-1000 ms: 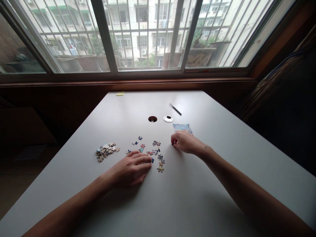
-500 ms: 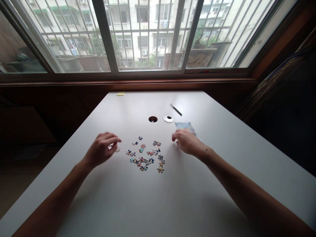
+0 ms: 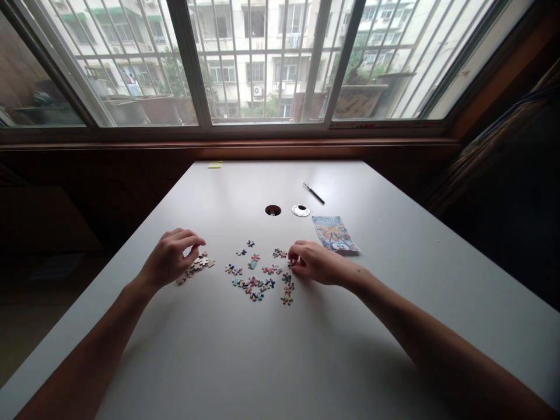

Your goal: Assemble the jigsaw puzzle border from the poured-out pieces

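Several small coloured jigsaw pieces (image 3: pixel 258 274) lie scattered in the middle of the white table (image 3: pixel 280 361). A heap of face-down pieces (image 3: pixel 198 263) sits to their left. My left hand (image 3: pixel 168 256) hovers over that heap with its fingers curled in a pinch; what they hold is hidden. My right hand (image 3: pixel 315 263) rests at the right edge of the scattered pieces, fingertips pinched on a puzzle piece. A printed picture card (image 3: pixel 335 233) lies just behind my right hand.
A black pen (image 3: pixel 314 193) lies farther back, beside a cable hole (image 3: pixel 272 210) and its round cap (image 3: pixel 301 210). A yellow sticky note (image 3: pixel 214 165) sits at the far edge. Barred windows stand behind the table, and dark furniture flanks both sides.
My left hand left the scattered pieces and went left to the heap. My right hand moved from near the card leftward onto the scattered pieces, uncovering the card.
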`<state>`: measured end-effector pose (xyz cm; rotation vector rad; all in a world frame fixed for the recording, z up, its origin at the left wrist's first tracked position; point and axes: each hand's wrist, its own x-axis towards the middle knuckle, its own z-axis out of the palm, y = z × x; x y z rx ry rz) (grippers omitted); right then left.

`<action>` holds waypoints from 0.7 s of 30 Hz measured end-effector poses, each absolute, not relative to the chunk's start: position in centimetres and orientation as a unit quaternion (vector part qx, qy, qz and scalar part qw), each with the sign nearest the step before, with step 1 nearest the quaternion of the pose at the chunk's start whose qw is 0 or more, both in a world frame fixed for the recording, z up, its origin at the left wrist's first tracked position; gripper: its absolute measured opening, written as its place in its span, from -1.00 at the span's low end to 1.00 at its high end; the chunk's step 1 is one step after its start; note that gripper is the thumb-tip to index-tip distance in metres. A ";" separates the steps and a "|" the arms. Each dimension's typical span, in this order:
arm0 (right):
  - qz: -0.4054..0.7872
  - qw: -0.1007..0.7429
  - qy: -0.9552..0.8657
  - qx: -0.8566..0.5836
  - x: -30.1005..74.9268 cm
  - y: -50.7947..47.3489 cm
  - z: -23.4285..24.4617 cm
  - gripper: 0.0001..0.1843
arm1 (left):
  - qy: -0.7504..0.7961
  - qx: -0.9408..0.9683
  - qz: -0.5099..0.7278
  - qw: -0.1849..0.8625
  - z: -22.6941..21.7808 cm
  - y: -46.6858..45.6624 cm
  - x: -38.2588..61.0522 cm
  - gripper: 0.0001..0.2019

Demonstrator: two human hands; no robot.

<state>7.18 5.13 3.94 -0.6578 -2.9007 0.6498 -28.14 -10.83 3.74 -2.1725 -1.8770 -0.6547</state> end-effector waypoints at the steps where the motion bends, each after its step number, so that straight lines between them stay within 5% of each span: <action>1: 0.206 0.041 -0.952 -0.221 7.5 5.4 4.3 -0.86 | -0.634 -0.734 -0.221 0.099 3.8 -10.8 -28.1 -0.81; 14: 0.123 -0.038 -0.950 -0.283 9.5 7.5 6.4 -0.74 | -0.639 -0.735 -0.208 0.085 3.7 -10.8 -27.9 -0.80; 21: 0.246 0.006 -0.961 -0.126 7.5 4.8 6.0 -0.78 | -0.636 -0.737 -0.212 0.085 3.7 -10.8 -27.9 -0.79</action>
